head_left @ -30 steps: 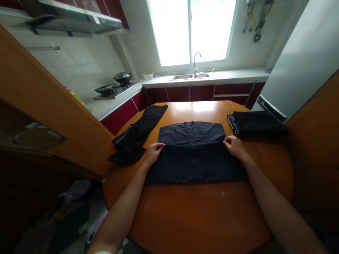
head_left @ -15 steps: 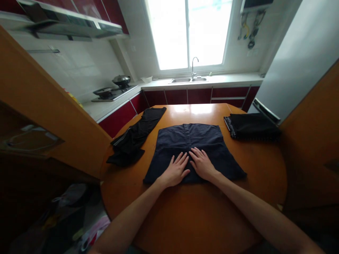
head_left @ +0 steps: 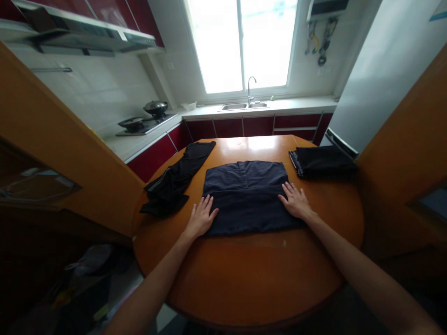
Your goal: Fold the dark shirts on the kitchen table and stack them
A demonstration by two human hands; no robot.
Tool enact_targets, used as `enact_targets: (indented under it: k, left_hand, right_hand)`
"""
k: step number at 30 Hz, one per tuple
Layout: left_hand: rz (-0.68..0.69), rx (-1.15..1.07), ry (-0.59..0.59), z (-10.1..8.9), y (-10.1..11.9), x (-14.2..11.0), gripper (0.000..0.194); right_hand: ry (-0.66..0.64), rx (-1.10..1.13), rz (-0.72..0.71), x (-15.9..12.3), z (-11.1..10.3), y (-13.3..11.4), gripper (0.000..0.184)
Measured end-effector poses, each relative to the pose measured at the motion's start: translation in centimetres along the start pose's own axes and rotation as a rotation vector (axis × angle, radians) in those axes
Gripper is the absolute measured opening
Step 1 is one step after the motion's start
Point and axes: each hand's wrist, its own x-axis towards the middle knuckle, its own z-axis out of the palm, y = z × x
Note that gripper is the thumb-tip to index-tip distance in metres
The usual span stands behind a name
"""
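Note:
A dark navy folded garment [head_left: 249, 207] lies flat in the middle of the round wooden table [head_left: 251, 274], its near part doubled over the far part. My left hand [head_left: 201, 216] rests flat on its left edge with the fingers stretched forward. On the opposite edge lies my right hand [head_left: 295, 200], fingers spread and palm down. Neither hand grips the cloth. The garment's outer edges are partly hidden under both hands.
Black trousers [head_left: 174, 181] lie loosely at the table's left. A folded black stack of cloth [head_left: 324, 162] sits at the right, near the fridge [head_left: 370, 70]. Behind the table are the counter with a sink [head_left: 234, 106] and a stove with a pot [head_left: 155, 108].
Both hands have moved apart from the garment's middle, the left to its left edge and the right to its right edge. The view has shifted slightly.

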Motion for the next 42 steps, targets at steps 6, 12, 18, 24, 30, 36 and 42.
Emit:
enact_targets:
  k: [6,12,18,24,30,36,42]
  left_hand:
    - [0.054,0.032,0.155,-1.9,1.0,-3.1,0.053]
    - [0.323,0.048,-0.045,-2.2,2.9,-6.6,0.058]
    - [0.331,-0.004,-0.106,-3.5,-2.4,-8.0,0.063]
    - [0.385,-0.078,-0.083,-5.4,-4.0,-8.9,0.054]
    - [0.411,-0.081,0.032,-4.5,-3.6,-7.7,0.057]
    - [0.481,-0.175,0.065,-4.6,-4.1,-7.8,0.041]
    - [0.451,-0.441,-0.23,-11.2,-0.7,-11.7,0.03]
  right_hand:
    - [0.293,-0.015,-0.065,-2.8,-1.6,-2.5,0.054]
    - [0.024,-0.001,-0.415,-7.4,-1.1,-4.2,0.055]
    - [-0.033,0.002,-0.357,-8.5,-2.2,2.2,0.058]
    - [-0.072,0.065,-0.52,-9.4,-4.1,5.5,0.054]
    - [0.062,0.048,-0.611,-9.2,-4.1,6.1,0.052]
    - [0.16,0.207,-0.578,-9.7,-4.8,6.7,0.039]
    - [-0.067,0.632,-0.413,-13.9,-9.7,6.6,0.025]
